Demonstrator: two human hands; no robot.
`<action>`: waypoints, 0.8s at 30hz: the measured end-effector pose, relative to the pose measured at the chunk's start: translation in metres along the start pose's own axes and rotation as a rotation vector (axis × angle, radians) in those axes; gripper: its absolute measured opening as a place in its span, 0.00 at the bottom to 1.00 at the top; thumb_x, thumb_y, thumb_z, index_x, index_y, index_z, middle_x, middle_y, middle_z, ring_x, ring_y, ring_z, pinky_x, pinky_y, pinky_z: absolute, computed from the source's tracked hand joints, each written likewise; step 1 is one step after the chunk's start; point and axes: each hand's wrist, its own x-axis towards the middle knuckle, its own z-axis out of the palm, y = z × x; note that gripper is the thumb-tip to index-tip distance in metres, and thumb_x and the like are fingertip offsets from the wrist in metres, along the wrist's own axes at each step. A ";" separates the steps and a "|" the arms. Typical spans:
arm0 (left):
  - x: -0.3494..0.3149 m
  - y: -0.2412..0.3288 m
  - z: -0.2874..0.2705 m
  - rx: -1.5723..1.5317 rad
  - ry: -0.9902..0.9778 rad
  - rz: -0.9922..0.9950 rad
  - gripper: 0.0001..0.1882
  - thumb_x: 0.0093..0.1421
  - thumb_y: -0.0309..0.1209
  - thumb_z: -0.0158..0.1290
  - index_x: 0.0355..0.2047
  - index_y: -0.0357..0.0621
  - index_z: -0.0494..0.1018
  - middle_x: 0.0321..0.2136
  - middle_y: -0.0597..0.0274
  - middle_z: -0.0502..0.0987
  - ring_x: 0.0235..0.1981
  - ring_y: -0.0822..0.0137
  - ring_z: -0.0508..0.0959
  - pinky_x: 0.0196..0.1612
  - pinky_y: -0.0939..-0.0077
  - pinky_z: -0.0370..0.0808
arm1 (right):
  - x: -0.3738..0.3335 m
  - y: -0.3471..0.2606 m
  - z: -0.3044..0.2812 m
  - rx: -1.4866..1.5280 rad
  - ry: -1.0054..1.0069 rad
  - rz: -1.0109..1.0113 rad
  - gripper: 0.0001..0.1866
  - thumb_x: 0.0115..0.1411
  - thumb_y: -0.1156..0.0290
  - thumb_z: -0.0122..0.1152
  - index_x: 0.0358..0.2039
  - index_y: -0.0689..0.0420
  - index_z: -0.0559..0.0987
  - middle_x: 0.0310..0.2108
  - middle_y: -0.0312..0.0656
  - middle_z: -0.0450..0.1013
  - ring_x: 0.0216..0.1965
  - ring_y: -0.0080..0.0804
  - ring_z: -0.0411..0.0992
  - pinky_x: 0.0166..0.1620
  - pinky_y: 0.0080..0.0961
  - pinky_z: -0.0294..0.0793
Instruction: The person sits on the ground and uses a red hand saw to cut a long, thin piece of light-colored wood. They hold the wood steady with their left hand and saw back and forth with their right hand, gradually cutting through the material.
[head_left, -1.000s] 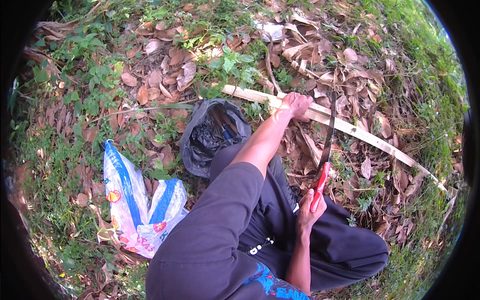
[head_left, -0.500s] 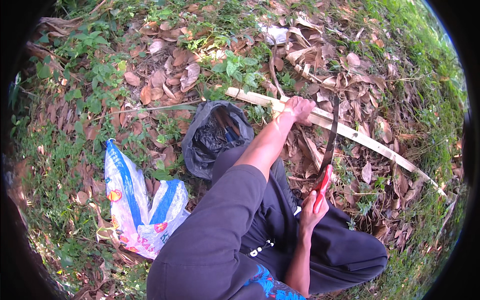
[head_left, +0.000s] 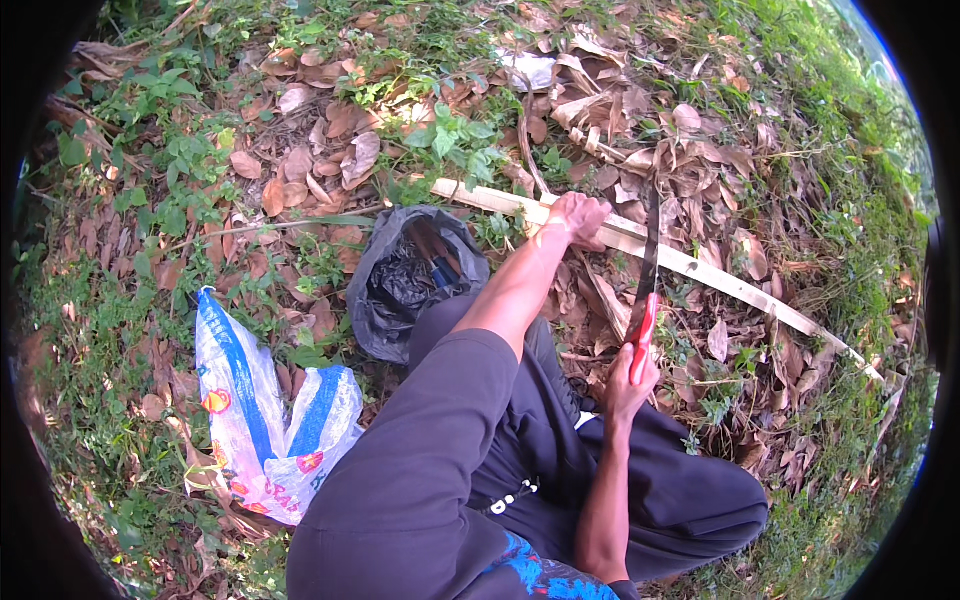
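Observation:
My left hand (head_left: 580, 218) is closed around a long pale strip of what looks like split bamboo (head_left: 735, 284), pressing it toward the ground. The strip slants from the upper middle down to the right, and a second pale piece seems to lie along its upper left part. My right hand (head_left: 626, 388) grips the red handle of a hand saw (head_left: 645, 325). Its dark, narrow blade points away from me and crosses the strip just right of my left hand. Whether the teeth have cut in cannot be made out.
Left of my arm stands an open black plastic bag (head_left: 385, 312) with dark-handled tools in it. A white and blue patterned sack (head_left: 262, 430) lies further left. Dry leaves (head_left: 600, 110), green plants and thin sticks cover the ground. My bent legs (head_left: 690, 490) are close below the saw.
My right hand has pushed the saw away from me, so the handle is nearer the strip. My left hand keeps its hold. The whole view has shifted slightly.

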 end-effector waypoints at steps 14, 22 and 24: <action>0.003 -0.001 -0.003 0.008 0.026 0.006 0.30 0.46 0.54 0.62 0.40 0.44 0.73 0.32 0.48 0.82 0.36 0.49 0.84 0.42 0.56 0.81 | -0.053 -0.003 -0.006 -0.004 -0.039 -0.018 0.15 0.64 0.75 0.56 0.20 0.63 0.69 0.10 0.33 0.62 0.13 0.18 0.60 0.19 0.24 0.58; 0.000 -0.001 0.000 -0.038 0.040 0.010 0.29 0.46 0.53 0.62 0.39 0.44 0.73 0.31 0.48 0.82 0.35 0.48 0.84 0.42 0.56 0.81 | -0.057 -0.005 -0.026 0.065 -0.011 0.101 0.15 0.66 0.74 0.55 0.21 0.62 0.70 0.12 0.30 0.63 0.15 0.15 0.61 0.19 0.22 0.58; -0.002 0.002 -0.001 -0.031 0.052 0.017 0.28 0.46 0.51 0.62 0.39 0.44 0.73 0.31 0.48 0.82 0.35 0.48 0.84 0.41 0.56 0.80 | -0.061 -0.007 -0.029 0.047 -0.012 0.095 0.15 0.66 0.74 0.55 0.20 0.62 0.70 0.12 0.31 0.63 0.14 0.15 0.61 0.19 0.22 0.59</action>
